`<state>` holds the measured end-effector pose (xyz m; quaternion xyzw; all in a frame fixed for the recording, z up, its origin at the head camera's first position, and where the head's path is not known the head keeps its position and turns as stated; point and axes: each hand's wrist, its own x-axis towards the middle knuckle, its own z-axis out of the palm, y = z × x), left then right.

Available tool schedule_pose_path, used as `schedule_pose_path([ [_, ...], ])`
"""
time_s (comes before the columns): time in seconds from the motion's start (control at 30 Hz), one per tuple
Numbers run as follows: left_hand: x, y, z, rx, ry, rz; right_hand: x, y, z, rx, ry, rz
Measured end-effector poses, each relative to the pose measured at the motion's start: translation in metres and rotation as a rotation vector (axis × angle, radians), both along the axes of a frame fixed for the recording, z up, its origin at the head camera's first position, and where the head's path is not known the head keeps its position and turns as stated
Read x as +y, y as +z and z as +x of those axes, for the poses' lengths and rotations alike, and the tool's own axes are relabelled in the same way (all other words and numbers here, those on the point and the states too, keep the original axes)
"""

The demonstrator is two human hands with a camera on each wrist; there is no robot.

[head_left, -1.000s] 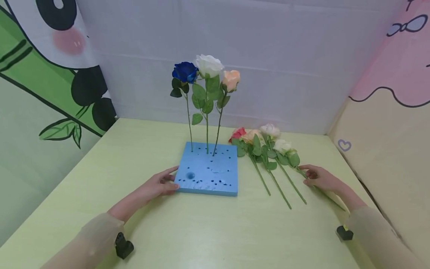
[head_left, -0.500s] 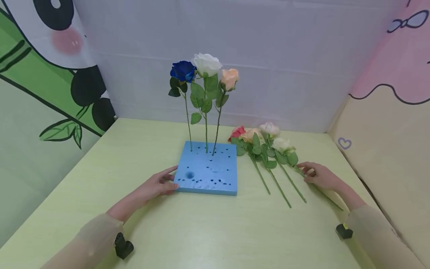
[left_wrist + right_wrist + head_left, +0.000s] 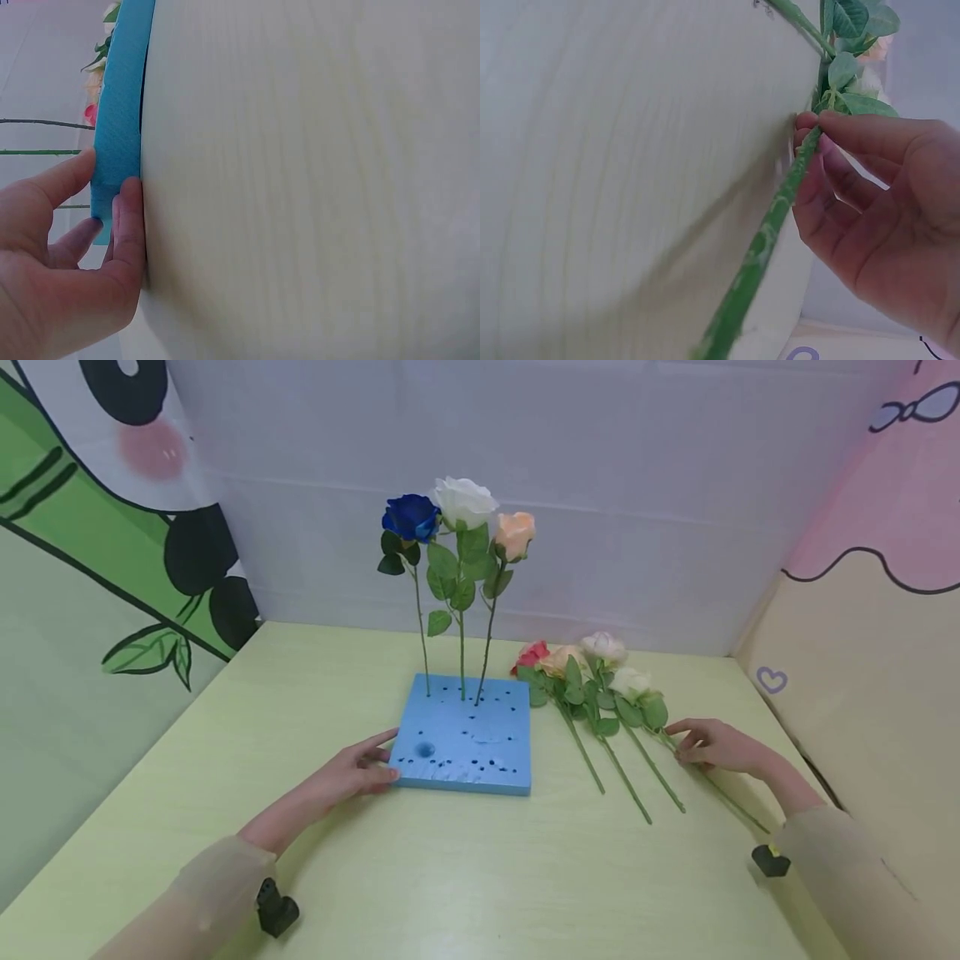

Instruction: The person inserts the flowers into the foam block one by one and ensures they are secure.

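A blue foam block [image 3: 468,743] full of small holes lies on the table. My left hand [image 3: 351,774] grips its near left corner; the left wrist view shows the thumb on the block's edge and fingers [image 3: 129,225] low beside it. A blue rose [image 3: 411,518], a white rose [image 3: 465,503] and a peach rose [image 3: 514,536] stand in the block's far holes. My right hand [image 3: 720,747] pinches the green stem [image 3: 761,240] of the rightmost lying rose just below its leaves. In the right wrist view this stem is raised a little, casting a shadow on the table.
Beside the block lie a red rose [image 3: 532,655], a peach rose [image 3: 562,661] and pale roses [image 3: 604,647], leaves overlapping and stems pointing towards me. A grey-white cloth [image 3: 315,527] hangs behind the table [image 3: 480,877]. A painted wall [image 3: 862,677] borders the right side.
My right hand has tightened around the stem and shifted slightly, and the stem's near end has moved a little towards me. My left hand and the standing roses keep their places.
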<state>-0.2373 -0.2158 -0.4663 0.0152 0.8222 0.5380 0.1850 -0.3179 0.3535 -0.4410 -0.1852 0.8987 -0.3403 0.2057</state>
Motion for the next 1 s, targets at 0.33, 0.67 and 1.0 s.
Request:
schedule_pose_path([
  [0.33, 0.0, 0.0, -0.001, 0.001, -0.005, 0.004, 0.002, 0.015, 0.001, -0.002, -0.073, -0.038],
  [0.67, 0.0, -0.001, 0.0, -0.002, 0.0, 0.0, -0.013, 0.04, -0.002, 0.12, -0.179, -0.135],
  [1.0, -0.001, 0.0, 0.001, 0.012, -0.004, -0.008, -0.061, 0.064, -0.005, 0.304, -0.243, -0.317],
])
